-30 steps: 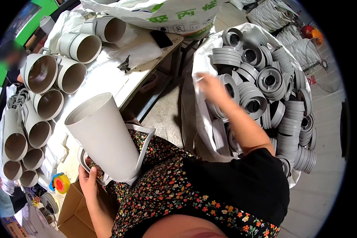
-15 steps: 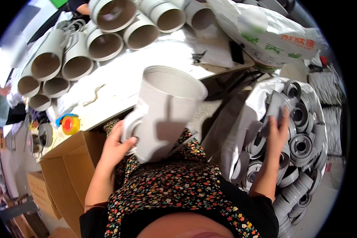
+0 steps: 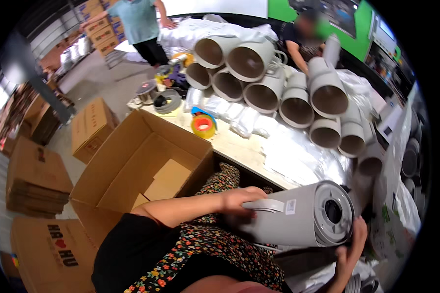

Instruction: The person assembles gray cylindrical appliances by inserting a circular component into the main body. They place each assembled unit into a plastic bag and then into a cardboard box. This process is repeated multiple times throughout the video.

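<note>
- A pale grey plastic jug body with a moulded side handle (image 3: 298,215) lay on its side across the person's lap, at the near edge of the bench (image 3: 239,146).
- Left hand (image 3: 239,200) was wrapped over the jug's upper side by the handle, fingers (image 3: 255,192) curled down on it and holding.
- Right hand (image 3: 349,251) cupped the round ribbed base end (image 3: 333,213) from below, fingers spread against the rim and closed on it.
- Step in hand, as judged: fitting or seating the base ring on the jug, with one hand steadying while the other presses.
- Next move probably calls for even pressure around the rim with the body kept from rolling.
- An open brown cardboard box (image 3: 146,161) stood to the left; a stack of like grey jug bodies (image 3: 278,83) lay on the bench beyond, and a yellow tape roll (image 3: 203,126) near them.
</note>
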The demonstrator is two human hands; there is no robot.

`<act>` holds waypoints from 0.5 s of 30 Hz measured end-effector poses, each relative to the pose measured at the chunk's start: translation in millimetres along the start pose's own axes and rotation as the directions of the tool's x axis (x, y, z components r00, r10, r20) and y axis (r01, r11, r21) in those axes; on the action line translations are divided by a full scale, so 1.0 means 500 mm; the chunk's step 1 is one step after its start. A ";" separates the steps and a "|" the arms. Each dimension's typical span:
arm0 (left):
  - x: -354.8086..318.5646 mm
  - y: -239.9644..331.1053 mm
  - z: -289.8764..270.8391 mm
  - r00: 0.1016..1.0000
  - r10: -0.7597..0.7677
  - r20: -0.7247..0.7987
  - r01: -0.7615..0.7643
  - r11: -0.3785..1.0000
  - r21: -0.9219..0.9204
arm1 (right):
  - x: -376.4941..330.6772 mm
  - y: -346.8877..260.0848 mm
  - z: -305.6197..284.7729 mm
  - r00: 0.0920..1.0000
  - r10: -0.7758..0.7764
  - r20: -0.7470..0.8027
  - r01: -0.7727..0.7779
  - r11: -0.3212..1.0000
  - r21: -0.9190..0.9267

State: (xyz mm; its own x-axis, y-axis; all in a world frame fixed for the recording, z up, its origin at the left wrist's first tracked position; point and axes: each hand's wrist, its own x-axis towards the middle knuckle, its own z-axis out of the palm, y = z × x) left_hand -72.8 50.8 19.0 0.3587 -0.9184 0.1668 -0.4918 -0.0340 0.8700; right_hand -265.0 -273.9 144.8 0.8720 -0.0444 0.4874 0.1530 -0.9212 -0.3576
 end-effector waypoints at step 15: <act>0.037 0.046 -0.004 0.989 -0.147 0.028 0.149 0.985 -0.084 | 0.000 0.058 0.070 0.992 -0.125 -0.010 0.125 0.987 0.096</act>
State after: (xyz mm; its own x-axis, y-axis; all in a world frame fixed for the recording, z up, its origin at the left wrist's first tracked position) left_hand -76.2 33.8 43.0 0.4046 -0.9142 0.0240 -0.3645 -0.1372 0.9210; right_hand -244.5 -287.1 106.6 0.8412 0.0671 0.5365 0.3050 -0.8783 -0.3683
